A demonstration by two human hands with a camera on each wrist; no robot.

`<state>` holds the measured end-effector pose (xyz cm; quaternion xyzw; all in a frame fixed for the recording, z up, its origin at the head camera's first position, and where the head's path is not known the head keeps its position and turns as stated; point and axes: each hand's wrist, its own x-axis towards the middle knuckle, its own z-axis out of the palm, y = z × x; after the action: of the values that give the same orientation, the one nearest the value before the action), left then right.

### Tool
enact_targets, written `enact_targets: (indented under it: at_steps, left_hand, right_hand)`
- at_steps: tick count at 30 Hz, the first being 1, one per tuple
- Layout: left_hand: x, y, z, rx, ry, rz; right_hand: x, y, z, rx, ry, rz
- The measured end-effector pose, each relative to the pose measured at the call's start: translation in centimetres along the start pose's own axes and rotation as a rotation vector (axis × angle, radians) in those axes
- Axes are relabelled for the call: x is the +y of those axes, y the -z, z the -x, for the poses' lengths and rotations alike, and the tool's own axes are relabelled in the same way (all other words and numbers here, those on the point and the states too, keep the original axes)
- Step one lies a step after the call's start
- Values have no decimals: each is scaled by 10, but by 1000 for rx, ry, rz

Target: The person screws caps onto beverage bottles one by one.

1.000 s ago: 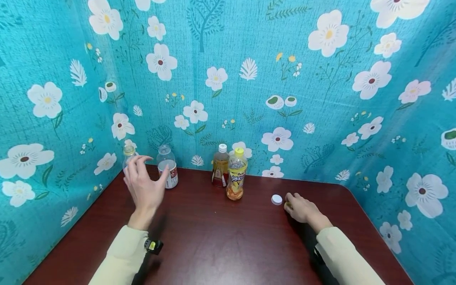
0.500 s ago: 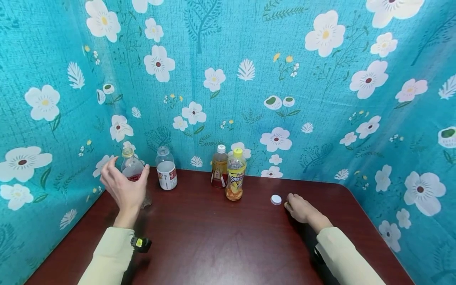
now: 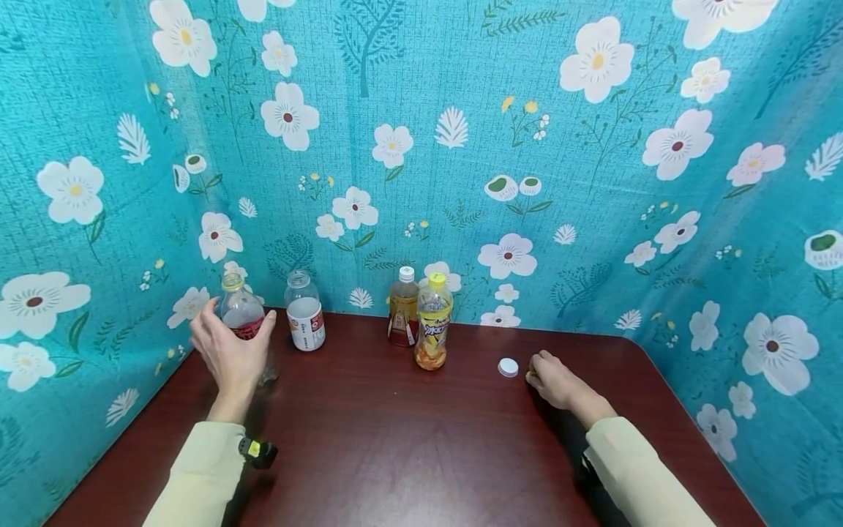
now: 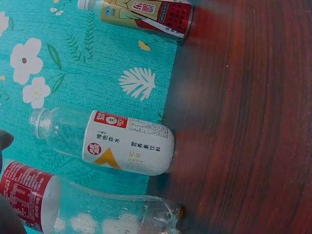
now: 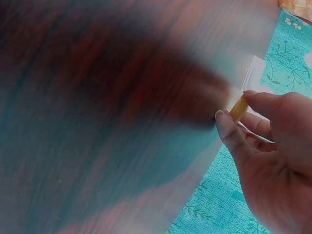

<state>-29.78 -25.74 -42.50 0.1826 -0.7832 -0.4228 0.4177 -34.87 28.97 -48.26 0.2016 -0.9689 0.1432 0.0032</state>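
At the left of the table my left hand has its fingers and thumb curled round a clear plastic bottle with a red label. That bottle stands upright and its mouth shows no cap. Beside it is an uncapped clear bottle with a white label; the left wrist view shows both bottles' lower parts close together. Over on the right, my right hand pinches a yellow bottle cap between thumb and fingers, low at the tabletop. A white bottle cap lies just left of those fingers.
Two capped bottles stand near the back middle: an amber drink with a white cap and, slightly in front, a yellow-labelled bottle with a yellow cap. A teal flowered cloth hangs behind and along both sides of the dark table.
My left hand has moved left and down from in front of the bottles to the red-labelled bottle, and its fingers have come round it. My right hand stays nearly still with the yellow cap.
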Motion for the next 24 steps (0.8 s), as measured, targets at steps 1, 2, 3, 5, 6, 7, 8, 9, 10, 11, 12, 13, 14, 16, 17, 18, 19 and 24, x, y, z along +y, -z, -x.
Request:
enact_targets:
  at_steps: [1,2,3,5,6,7,8,9,10,11,12,13,14,16,17,18,19,24]
  left_hand:
    - [0,0,0,-10,5,6]
    - [0,0,-1,-21,12,8]
    - [0,0,-1,-34,20,10]
    - [0,0,-2,-59,39,15]
    - [0,-1,-2,-69,47,16]
    - [0,-1,-2,-76,55,16]
    - [0,-1,-3,-83,62,15]
    - [0,-1,-3,-90,68,16]
    - [-1,-1,-3,-96,71,16]
    - [-1,-2,-3,-101,73,17]
    - [-1,-2,-3,-107,74,17]
    - [-2,-2,-3,-113,76,18]
    - [-2,-2,-3,-119,77,20]
    - [-2,-3,-4,-125,76,26]
    - [-2,-3,-4,-126,76,27]
    - [-2,-3,-5,-127,77,28]
    - [-2,-3,-5,-126,75,30]
    - [-2,-2,-6,-125,65,31]
  right_hand:
    - [0,0,0,10,7,-6]
    - [0,0,-1,18,17,-9]
    - [0,0,-2,26,28,-14]
    - [0,1,-2,38,50,-27]
    - [0,1,-2,43,64,-31]
    - [0,1,-3,46,75,-34]
    - [0,1,-3,47,82,-36]
    - [0,1,-3,47,85,-40]
    - [-1,2,-3,46,83,-46]
    - [-1,2,-3,45,78,-51]
    - [-1,2,-3,43,71,-57]
    - [-1,3,-3,41,62,-64]
    - [-1,3,-3,40,54,-69]
    - [-1,4,-4,38,41,-80]
    - [-1,4,-5,38,36,-83]
    - [-1,5,-5,36,33,-84]
    - [-1,6,-6,35,29,-86]
    - [-2,7,-6,23,25,-84]
